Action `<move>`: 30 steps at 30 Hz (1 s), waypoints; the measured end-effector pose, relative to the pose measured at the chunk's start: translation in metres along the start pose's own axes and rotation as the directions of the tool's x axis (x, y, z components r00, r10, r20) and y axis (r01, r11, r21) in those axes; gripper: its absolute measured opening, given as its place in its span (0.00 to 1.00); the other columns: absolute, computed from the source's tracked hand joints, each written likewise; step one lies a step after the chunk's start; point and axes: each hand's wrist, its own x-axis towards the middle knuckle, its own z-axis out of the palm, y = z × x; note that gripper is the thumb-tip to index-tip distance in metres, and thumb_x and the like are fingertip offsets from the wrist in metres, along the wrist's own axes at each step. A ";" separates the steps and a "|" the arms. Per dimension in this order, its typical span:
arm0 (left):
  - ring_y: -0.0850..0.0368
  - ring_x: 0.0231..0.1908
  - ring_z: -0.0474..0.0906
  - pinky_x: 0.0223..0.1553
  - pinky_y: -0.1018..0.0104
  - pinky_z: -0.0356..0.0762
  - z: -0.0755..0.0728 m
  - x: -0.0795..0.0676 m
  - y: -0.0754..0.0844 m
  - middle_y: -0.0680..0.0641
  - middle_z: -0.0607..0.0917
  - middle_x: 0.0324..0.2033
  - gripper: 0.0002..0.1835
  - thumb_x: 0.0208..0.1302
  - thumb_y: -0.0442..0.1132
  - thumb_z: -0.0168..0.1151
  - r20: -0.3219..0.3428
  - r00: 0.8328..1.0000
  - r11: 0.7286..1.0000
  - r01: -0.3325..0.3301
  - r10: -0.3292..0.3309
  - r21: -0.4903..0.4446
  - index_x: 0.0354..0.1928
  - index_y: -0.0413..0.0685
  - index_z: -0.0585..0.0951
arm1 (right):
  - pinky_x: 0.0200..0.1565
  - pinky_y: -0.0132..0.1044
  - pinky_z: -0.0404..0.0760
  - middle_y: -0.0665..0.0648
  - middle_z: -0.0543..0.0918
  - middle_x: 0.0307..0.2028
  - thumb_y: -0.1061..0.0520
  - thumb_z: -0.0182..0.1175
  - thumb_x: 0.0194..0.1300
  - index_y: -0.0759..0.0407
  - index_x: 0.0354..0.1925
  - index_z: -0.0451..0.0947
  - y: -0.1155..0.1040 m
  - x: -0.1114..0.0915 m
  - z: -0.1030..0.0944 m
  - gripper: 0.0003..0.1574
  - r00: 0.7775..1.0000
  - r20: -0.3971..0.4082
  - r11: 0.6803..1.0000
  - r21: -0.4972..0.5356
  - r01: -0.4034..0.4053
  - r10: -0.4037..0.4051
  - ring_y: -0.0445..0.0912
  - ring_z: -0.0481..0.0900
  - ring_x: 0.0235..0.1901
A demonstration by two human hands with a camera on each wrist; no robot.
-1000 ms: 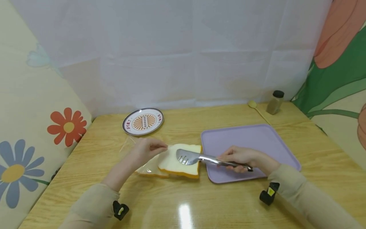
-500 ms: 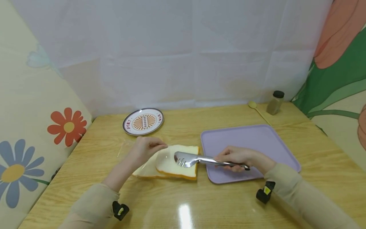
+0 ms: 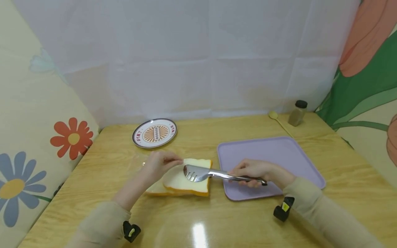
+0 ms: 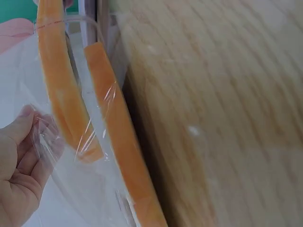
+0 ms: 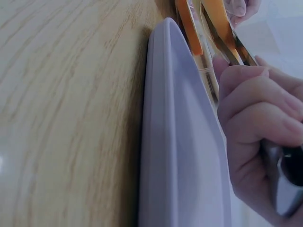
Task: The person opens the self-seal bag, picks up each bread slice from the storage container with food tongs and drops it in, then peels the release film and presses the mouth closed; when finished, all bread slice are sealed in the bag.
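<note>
Right hand [image 3: 252, 169] is curling closed around the handle of steel tongs [image 3: 218, 173], which are clasping an upper bread slice [image 3: 179, 179], one jaw lying across its face and the other underneath. Taking the slice as centre and the far side as twelve, this hand is sitting at three o'clock. Over at ten, the left hand [image 3: 159, 163] is pinching a clear bag [image 4: 66, 184]; its wrist view is showing film around both slices. Underneath, a lower slice [image 3: 156, 188] is jutting out toward nine o'clock. On the wooden table [image 3: 167, 224], a lilac tray [image 3: 270, 151] is resting just beside at three, a plate [image 3: 155, 133] is lying at eleven, and a yellow spoon [image 3: 273, 115] and a black-capped jar [image 3: 297, 115] are occupying two.
</note>
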 end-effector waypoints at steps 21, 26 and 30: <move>0.62 0.28 0.83 0.29 0.72 0.80 -0.004 0.001 0.003 0.50 0.88 0.26 0.03 0.56 0.36 0.67 0.004 0.999 0.999 0.036 -0.036 -0.026 0.29 0.44 0.87 | 0.08 0.27 0.59 0.49 0.70 0.12 0.48 0.54 0.69 0.68 0.41 0.79 -0.005 0.006 0.003 0.22 0.998 -0.055 0.997 -0.063 -0.033 0.030 0.36 0.59 0.06; 0.65 0.27 0.81 0.27 0.74 0.79 0.000 0.000 0.002 0.50 0.87 0.25 0.02 0.54 0.35 0.68 0.025 1.000 0.999 0.002 0.000 -0.052 0.28 0.44 0.87 | 0.09 0.27 0.58 0.49 0.69 0.14 0.48 0.52 0.69 0.69 0.43 0.77 -0.002 0.007 0.002 0.24 1.000 -0.015 1.000 0.011 -0.011 0.011 0.36 0.58 0.07; 0.62 0.26 0.82 0.27 0.73 0.79 0.001 -0.001 0.000 0.49 0.88 0.25 0.02 0.55 0.33 0.67 0.028 1.000 0.999 -0.002 0.003 -0.043 0.28 0.44 0.87 | 0.09 0.26 0.58 0.49 0.69 0.14 0.47 0.52 0.69 0.67 0.43 0.78 -0.002 0.010 0.004 0.24 1.000 -0.002 1.000 0.026 -0.006 0.006 0.35 0.57 0.08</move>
